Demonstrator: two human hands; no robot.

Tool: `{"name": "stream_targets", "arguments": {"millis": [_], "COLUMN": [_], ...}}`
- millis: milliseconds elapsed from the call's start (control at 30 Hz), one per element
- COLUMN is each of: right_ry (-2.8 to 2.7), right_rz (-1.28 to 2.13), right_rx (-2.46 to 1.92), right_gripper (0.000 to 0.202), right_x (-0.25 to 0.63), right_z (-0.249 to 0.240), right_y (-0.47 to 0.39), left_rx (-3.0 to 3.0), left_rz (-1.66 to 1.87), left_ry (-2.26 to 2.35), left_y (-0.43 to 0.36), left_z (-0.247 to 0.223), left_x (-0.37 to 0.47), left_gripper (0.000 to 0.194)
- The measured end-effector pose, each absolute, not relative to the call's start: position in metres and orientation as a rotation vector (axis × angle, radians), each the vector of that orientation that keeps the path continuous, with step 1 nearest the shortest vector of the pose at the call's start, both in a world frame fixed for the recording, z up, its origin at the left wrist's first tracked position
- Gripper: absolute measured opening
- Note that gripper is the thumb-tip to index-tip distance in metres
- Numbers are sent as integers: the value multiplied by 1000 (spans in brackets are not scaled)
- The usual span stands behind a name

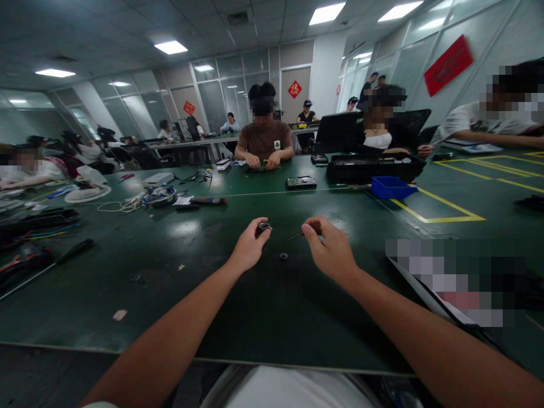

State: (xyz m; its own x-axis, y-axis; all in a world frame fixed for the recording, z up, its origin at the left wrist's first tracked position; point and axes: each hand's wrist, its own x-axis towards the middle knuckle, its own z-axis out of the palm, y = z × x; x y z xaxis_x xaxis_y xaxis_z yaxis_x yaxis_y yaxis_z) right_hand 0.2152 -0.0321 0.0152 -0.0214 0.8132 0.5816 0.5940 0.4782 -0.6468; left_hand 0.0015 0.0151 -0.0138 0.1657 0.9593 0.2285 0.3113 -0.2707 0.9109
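Note:
Held up over the green table (238, 317), a small round metal ring-like part (264, 226) is pinched between the thumb and fingers of my left hand (250, 246). My right hand (331, 246) is closed around the reddish handle of a thin tool, whose slender shaft (294, 237) points left toward the part without touching it. On the table between and slightly below my hands lies a small dark round piece (283, 256).
Ahead are a circuit-board device (301, 182), a blue bin (393, 187) and a black case (376, 169). Cables (157, 196) and a dark pen-like tool (208, 200) lie ahead left, a long screwdriver (74, 250) far left. A person (264, 139) works opposite.

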Motion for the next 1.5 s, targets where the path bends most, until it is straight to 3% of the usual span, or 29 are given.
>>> {"name": "stream_targets", "arguments": {"millis": [200,467,633,933,1067,1500], "right_ry": [-1689,-1684,-1687,-1691,-1706,-1710], "right_rz": [273,284,288,312,312,346], "right_rx": [-1205,-1212,-1213,-1201,-1188,-1174], "right_gripper": [21,22,21,22,22,22], "right_x": [215,214,214,215,214,214], "right_z": [15,15,13,11,12,14], "right_y": [-32,-32,-31,-30,-31,-32], "left_rx": [1750,2319,2468,2506,2413,1513], "left_rz": [1043,691,479,287,390,1202], "left_ry": [1253,1313,1399,1488,1474,1319], "left_y": [5,-11,-12,-14,-12,19], "left_z": [-5,-3,-14,-9,-4,31], "left_x": [5,14,21,23,14,-57], "left_gripper": [22,19,35,23,24,38]}}
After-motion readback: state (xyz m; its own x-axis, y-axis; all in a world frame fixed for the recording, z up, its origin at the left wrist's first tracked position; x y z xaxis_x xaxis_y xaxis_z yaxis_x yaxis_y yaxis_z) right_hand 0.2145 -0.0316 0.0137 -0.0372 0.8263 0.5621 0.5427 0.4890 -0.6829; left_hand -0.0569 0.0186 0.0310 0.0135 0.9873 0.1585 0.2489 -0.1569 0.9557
